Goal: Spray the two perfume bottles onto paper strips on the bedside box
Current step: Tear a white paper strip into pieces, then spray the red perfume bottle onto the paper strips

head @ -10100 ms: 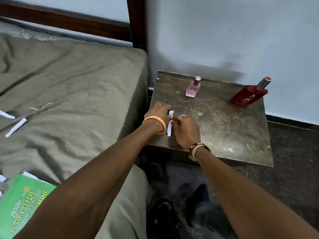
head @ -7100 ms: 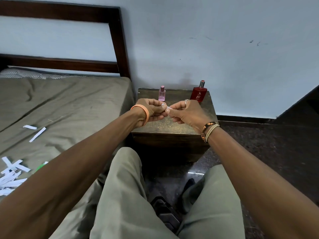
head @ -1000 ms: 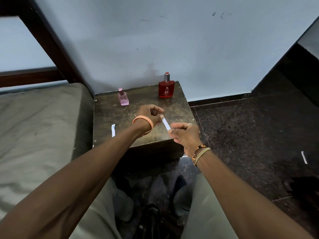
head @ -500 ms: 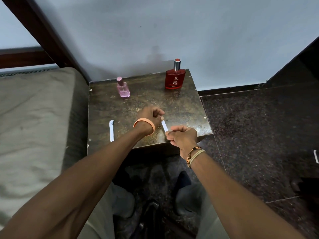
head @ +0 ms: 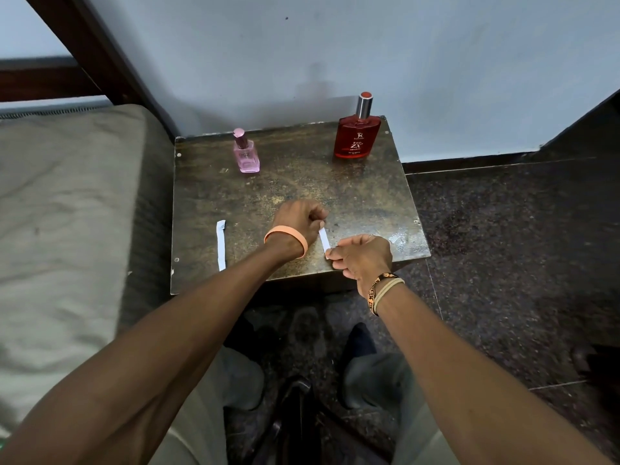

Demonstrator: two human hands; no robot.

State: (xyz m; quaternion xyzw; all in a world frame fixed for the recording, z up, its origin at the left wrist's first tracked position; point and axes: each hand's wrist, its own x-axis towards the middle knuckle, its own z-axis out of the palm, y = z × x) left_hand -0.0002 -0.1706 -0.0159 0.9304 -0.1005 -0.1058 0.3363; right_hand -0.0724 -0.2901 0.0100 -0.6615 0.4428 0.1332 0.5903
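Left hand (head: 297, 219) pinches the paper strip's (head: 323, 238) far end, right hand (head: 362, 260) its near end; the strip spans between them over the bedside box (head: 369, 196), with the pink bottle (head: 246, 156) and red bottle (head: 357, 137) beyond.

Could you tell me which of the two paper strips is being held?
The right-hand strip, pinched at its ends by the left hand and right hand; the other strip lies untouched further left.

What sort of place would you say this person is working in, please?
Most likely a bedroom: a sheet-covered mattress with a dark wooden bed frame, and beside it a worn bedside box against the wall, carrying a pink perfume bottle and a red perfume bottle.
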